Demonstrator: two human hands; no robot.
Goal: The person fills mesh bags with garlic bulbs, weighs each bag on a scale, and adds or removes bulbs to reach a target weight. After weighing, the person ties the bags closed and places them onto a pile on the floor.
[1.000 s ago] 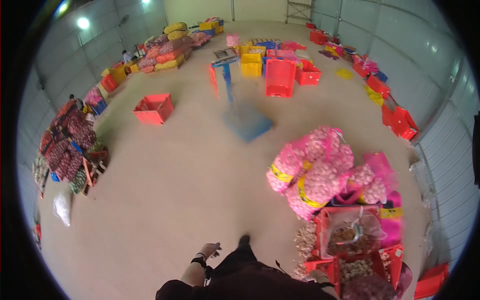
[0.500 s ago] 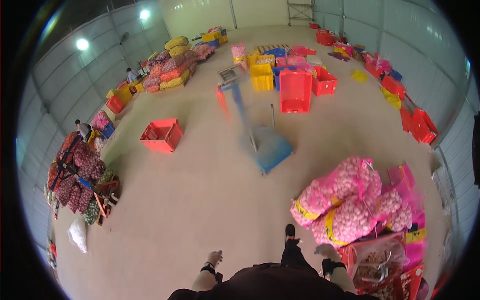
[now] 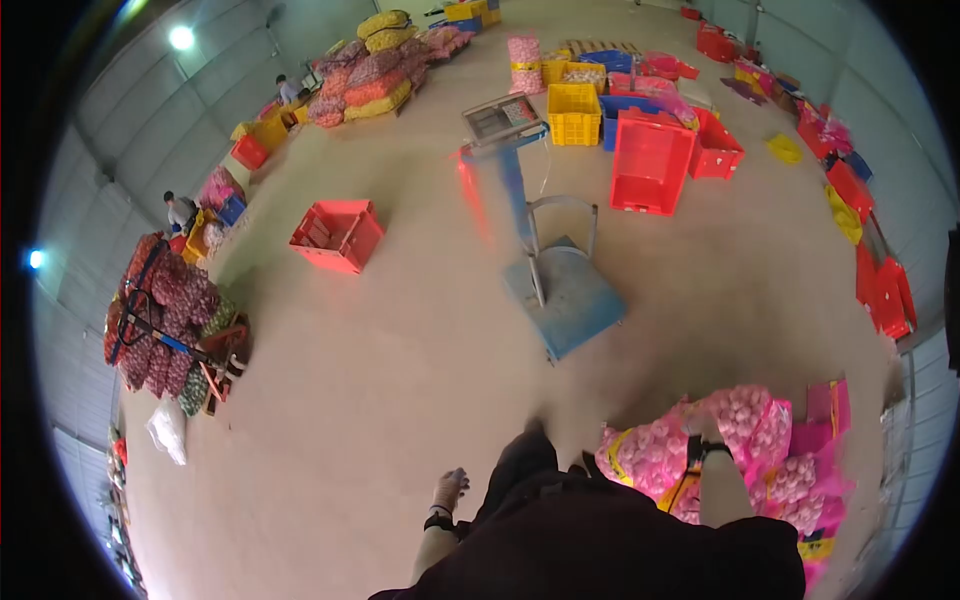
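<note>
Pink mesh sacks of garlic (image 3: 650,450) with yellow bands lie at the lower right, beside and partly behind my body. My right hand (image 3: 704,426) is over these sacks, in front of them; its fingers are blurred, so whether it touches or grips one is unclear. Low in the middle, my left hand (image 3: 452,487) hangs over the bare floor with its fingers curled in, and what it holds, if anything, is too small to make out. Each wrist wears a black strap.
A blue platform scale (image 3: 568,300) stands ahead, with a red crate (image 3: 338,235) to its left. Red crates (image 3: 652,162) and a yellow crate (image 3: 574,114) are behind it. At left are stacked sacks on a pallet jack (image 3: 170,310) and a seated person (image 3: 181,212).
My right hand has moved forward over the sacks. My view has shifted, so the scale and crates look farther right, and the red crate of garlic at the lower right is hidden.
</note>
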